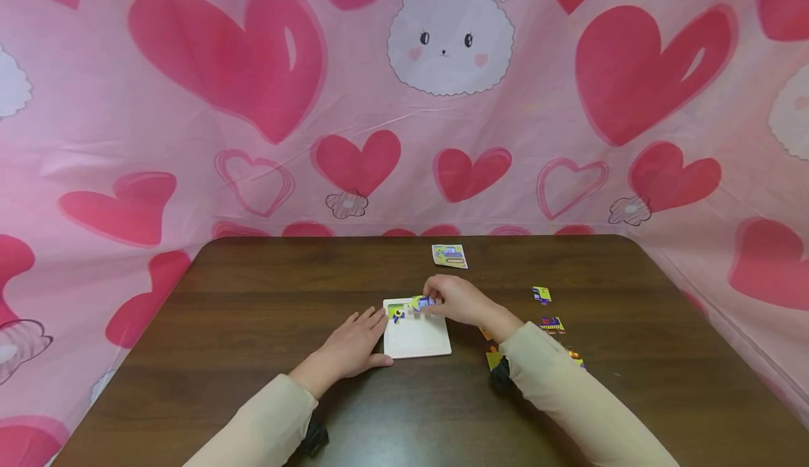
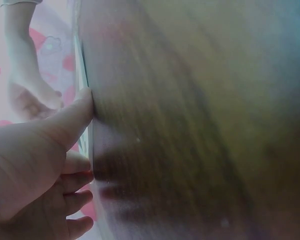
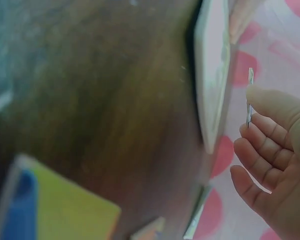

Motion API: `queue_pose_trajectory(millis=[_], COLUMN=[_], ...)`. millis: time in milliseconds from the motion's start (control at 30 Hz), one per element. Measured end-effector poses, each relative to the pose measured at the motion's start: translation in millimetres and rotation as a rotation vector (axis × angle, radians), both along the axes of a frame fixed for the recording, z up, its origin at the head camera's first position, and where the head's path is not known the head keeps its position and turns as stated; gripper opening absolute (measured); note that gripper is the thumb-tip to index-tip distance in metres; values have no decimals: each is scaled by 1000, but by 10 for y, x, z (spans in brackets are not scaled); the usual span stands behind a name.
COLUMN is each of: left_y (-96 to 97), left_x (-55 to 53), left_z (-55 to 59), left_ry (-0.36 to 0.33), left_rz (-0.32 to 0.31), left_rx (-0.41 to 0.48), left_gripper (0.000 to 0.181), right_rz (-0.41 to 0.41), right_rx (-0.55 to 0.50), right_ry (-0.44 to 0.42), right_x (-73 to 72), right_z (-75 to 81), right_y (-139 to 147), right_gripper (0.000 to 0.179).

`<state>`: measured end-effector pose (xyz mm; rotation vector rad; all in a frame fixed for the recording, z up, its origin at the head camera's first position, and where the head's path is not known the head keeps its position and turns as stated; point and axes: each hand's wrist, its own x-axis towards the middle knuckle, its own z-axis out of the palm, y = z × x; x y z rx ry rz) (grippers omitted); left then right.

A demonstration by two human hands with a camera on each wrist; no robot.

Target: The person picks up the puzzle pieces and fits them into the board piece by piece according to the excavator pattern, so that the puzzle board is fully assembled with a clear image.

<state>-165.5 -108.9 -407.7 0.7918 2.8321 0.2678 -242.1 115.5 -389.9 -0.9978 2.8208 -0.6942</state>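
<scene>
A white square puzzle tray (image 1: 417, 340) lies on the table, with one yellow-and-purple puzzle piece (image 1: 396, 312) in its far left corner. My left hand (image 1: 354, 343) rests at the tray's left edge, fingers spread and straight; in the left wrist view the thumb (image 2: 82, 107) touches the rim. Over the tray's far right part, my right hand (image 1: 460, 298) pinches a second puzzle piece (image 1: 422, 303) between thumb and fingers. The right wrist view shows that piece (image 3: 250, 95) edge-on, held above the tray (image 3: 213, 75).
Several loose pieces lie to the right, among them a yellow one (image 1: 541, 294) and a red-and-purple one (image 1: 552, 324). Others sit partly under my right forearm. A picture card (image 1: 449, 255) lies behind the tray. A pink heart-print cloth (image 1: 284, 116) hangs beyond the brown table (image 1: 284, 277).
</scene>
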Motion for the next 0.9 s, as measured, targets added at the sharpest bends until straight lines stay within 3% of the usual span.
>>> queue_pose_trajectory(millis=[267, 567, 900], left_y=[6, 9, 9], left_x=[6, 12, -1], left_z=[16, 20, 10], left_ry=[-6, -6, -2], left_rz=[1, 4, 1], left_rx=[-2, 8, -7], left_gripper=[75, 75, 75], right_rz=[26, 26, 86], right_rx=[33, 90, 118], right_ry=[44, 50, 78], right_x=[-20, -13, -23], right_z=[-115, -112, -126], right_y=[-68, -163, -193], right_gripper=[20, 19, 17])
